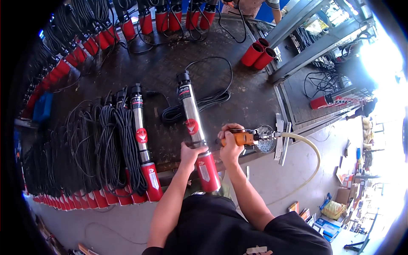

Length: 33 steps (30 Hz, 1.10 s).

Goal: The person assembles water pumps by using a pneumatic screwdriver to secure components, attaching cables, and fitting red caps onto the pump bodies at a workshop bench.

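Observation:
A submersible pump (190,106) with a steel barrel, black top and red lower end lies slantwise over the bench edge, its red end toward me. My left hand (193,154) is wrapped round it where the steel meets the red part. To the right of it, my right hand (231,142) grips an orange air tool (242,139), whose fitting joins a pale hose (312,148). The tool's tip is hard to make out, near the pump but apparently apart from it. Coiled black cable (204,102) lies beside and behind the pump. Another pump (141,131) lies to the left.
Many pumps with coiled cables (108,144) line the left of the dark bench (161,63), more along its far edge. Red tubes (258,54) stand at the far right near a metal frame (306,51). A bowl of small metal parts (266,146) sits behind the hose fitting. Another person's arm (277,15) shows at the back.

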### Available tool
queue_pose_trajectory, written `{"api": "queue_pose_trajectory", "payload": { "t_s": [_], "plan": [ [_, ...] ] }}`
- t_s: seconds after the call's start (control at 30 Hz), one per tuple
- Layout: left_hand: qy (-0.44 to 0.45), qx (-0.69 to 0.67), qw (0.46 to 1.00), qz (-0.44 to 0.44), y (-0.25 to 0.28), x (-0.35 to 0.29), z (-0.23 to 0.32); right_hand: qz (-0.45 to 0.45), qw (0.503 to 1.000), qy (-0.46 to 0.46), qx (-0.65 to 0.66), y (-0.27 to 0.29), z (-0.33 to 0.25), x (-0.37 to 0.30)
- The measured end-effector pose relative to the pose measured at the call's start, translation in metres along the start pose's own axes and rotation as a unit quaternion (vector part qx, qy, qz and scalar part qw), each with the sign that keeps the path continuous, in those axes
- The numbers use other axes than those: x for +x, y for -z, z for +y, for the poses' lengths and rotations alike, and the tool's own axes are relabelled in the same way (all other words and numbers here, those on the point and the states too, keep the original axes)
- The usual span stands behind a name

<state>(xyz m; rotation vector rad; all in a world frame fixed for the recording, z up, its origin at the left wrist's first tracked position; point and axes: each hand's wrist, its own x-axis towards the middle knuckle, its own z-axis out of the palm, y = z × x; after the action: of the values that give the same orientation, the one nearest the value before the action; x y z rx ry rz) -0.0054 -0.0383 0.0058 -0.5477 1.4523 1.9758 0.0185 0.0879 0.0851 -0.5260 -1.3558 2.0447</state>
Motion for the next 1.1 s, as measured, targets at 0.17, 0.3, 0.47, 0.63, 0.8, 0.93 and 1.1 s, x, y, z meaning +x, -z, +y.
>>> {"api": "queue_pose_trajectory", "payload": {
  "t_s": [0.17,0.3,0.47,0.63,0.8,0.93,1.1],
  "plan": [
    [0.009,0.033,0.999,0.017,0.0,0.001,-0.002,-0.015,0.999,0.005,0.042,0.008,0.007,0.002],
    [0.025,0.034,0.999,0.012,0.001,0.001,0.001,0.003,1.0,0.008,0.025,0.007,0.012,0.0],
    [0.021,0.031,0.999,0.007,0.0,0.001,0.0,-0.007,0.999,0.017,0.037,0.006,0.013,-0.002],
    [0.026,0.032,0.999,0.01,0.0,0.0,0.003,-0.009,0.999,0.015,0.038,0.005,0.016,-0.004],
    [0.028,0.039,0.999,0.011,-0.001,-0.001,0.005,0.002,0.998,0.012,0.055,0.007,0.018,-0.003],
    [0.025,0.036,0.999,0.01,0.0,0.0,0.003,0.015,0.998,0.011,0.068,0.005,0.02,-0.003],
    [0.022,0.035,0.999,0.01,0.001,0.002,-0.001,0.023,0.997,0.01,0.073,0.004,0.022,-0.004]
  ]
}}
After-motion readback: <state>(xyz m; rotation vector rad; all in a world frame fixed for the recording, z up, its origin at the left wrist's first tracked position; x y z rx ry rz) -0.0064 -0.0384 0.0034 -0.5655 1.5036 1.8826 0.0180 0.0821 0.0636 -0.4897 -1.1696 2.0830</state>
